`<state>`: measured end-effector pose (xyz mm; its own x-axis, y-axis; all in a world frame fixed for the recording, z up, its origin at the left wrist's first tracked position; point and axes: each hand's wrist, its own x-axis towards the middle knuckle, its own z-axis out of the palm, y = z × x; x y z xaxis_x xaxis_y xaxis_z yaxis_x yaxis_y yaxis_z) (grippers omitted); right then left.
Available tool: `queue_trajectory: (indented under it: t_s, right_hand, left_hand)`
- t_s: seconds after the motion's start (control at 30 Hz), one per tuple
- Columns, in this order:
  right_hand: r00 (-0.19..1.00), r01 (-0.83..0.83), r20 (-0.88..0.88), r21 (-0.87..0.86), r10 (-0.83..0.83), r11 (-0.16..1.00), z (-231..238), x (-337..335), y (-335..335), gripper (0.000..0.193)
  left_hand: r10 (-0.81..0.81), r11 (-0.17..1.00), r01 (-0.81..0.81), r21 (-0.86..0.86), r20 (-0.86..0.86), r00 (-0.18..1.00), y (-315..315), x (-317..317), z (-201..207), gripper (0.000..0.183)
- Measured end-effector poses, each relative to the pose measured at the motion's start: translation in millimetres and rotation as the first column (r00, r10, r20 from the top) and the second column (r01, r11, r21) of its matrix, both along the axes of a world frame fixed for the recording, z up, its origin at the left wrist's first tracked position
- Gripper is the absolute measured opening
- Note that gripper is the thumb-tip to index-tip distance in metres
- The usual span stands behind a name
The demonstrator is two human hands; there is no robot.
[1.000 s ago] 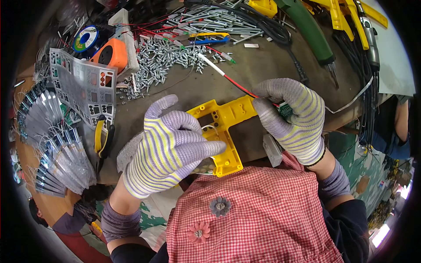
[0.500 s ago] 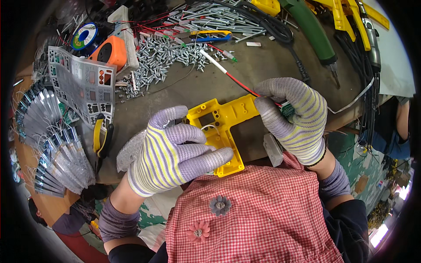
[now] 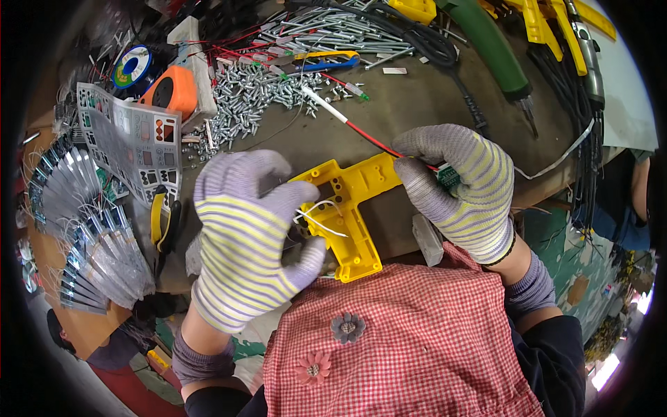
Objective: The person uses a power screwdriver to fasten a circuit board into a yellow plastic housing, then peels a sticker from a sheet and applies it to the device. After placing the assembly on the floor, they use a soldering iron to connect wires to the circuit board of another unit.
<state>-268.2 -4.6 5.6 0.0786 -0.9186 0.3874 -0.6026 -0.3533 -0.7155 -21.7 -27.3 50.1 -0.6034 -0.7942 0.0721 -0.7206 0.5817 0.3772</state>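
Note:
A yellow plastic housing (image 3: pixel 356 240), open side up with screw posts inside, is between my gloved hands at the bench edge. Thin white wires (image 3: pixel 324 221) stick up from its middle. My left hand (image 3: pixel 246 222) is at the housing's left side, thumb and fingers apart, with nothing visible in them. At the housing's right end, my right hand (image 3: pixel 462 191) pinches a red wire (image 3: pixel 372 137) tipped with a white sleeve (image 3: pixel 324 104). A small green circuit board (image 3: pixel 448 176) shows in the same hand. Whether those fingertips also grip the housing is hidden.
Loose screws (image 3: pixel 253 97) and long bolts (image 3: pixel 340 33) cover the back. Yellow-handled pliers (image 3: pixel 163 221) lie left, near a printed label sheet (image 3: pixel 139 139). A green soldering iron (image 3: pixel 490 48) lies back right, beside black cables (image 3: pixel 580 139). A grey block (image 3: pixel 427 240) sits near the front edge.
My left hand has drawn back left from the housing and its fingers have spread. The white wires now stand out more. My right hand has shifted slightly left with the red wire.

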Motion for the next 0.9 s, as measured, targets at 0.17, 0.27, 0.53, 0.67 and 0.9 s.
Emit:
queue_trajectory:
  t_s: [0.17, 0.27, 0.53, 0.67, 0.9]
  right_hand:
    - [1.000, -0.015, 0.006, -0.021, 0.016, 1.000, 5.7, -3.4, 2.4, 0.014]
    - [0.999, -0.003, 0.048, 0.030, 0.002, 1.000, 16.6, -10.8, 1.6, 0.015]
    - [0.912, -0.390, -0.066, 0.175, 0.406, 0.904, 36.5, -19.0, -15.1, 0.017]
    - [0.824, -0.345, -0.375, 0.262, 0.424, 0.901, 46.9, -0.5, -23.5, 0.017]
    - [0.724, -0.450, -0.463, 0.245, 0.511, 0.859, 50.0, 11.7, -41.1, 0.017]
  left_hand:
    - [-0.039, 0.999, 0.039, 0.000, 0.117, 0.992, -2.5, -15.7, -0.3, 0.025]
    - [-0.084, 0.994, 0.087, 0.065, -0.057, 0.995, -12.9, -3.2, -3.9, 0.012]
    - [0.183, 0.951, 0.027, 0.307, -0.633, 0.752, -13.4, 33.6, -40.9, 0.011]
    - [0.161, 0.970, 0.032, 0.240, -0.735, 0.659, -15.3, 29.8, -49.3, 0.013]
    - [0.188, 0.971, -0.012, 0.240, -0.731, 0.656, -10.7, 32.7, -43.7, 0.022]
